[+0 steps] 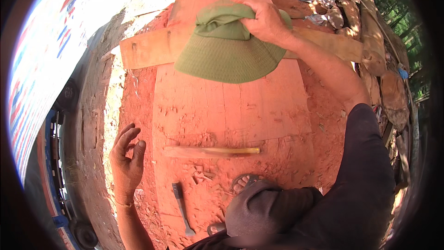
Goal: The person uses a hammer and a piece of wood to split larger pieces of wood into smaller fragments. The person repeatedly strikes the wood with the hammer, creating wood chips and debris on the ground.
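My right hand [264, 21] grips the crown of a green bucket hat [226, 48], holding it above a wide reddish wooden plank [226, 106]. My left hand [126, 155] hangs open at the plank's left edge, fingers spread, holding nothing. A wooden stick with a yellowish end [210, 151] lies across the plank near me. A dark metal chisel [181, 207] rests on the wood chips below it. My foot in a sandal [243, 183] and my bent knee in dark trousers [263, 208] are at the near end of the plank.
A lighter cross board [148, 48] lies under the hat across the plank. Red sawdust and chips [319, 134] cover the ground. Logs and timber offcuts [374, 51] are stacked at right. A striped tarpaulin [41, 60] and a blue vehicle frame [53, 176] are at left.
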Action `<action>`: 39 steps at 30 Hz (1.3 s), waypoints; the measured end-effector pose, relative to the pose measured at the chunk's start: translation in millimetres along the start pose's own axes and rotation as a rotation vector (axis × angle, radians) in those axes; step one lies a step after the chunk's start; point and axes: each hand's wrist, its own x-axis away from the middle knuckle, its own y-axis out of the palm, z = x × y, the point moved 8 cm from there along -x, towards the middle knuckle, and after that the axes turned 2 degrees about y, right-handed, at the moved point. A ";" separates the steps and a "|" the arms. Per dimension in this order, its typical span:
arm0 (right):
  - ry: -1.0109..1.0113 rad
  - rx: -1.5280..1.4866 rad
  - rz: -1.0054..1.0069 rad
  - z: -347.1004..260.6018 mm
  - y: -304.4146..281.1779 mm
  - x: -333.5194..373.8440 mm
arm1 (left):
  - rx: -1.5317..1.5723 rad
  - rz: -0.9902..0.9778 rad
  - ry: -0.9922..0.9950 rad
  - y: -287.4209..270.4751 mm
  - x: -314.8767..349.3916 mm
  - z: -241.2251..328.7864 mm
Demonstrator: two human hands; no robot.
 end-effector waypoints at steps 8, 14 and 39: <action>0.112 0.263 -0.028 96.4 -14.3 -105.4 | 0.081 -0.025 -0.566 -20.4 165.7 -132.0; 0.144 0.365 -0.001 89.7 72.2 5.0 | 0.122 0.010 -0.738 24.5 296.1 -181.0; 0.004 0.046 -1.253 -60.5 234.1 394.8 | -0.614 0.284 -0.667 116.0 352.5 -231.5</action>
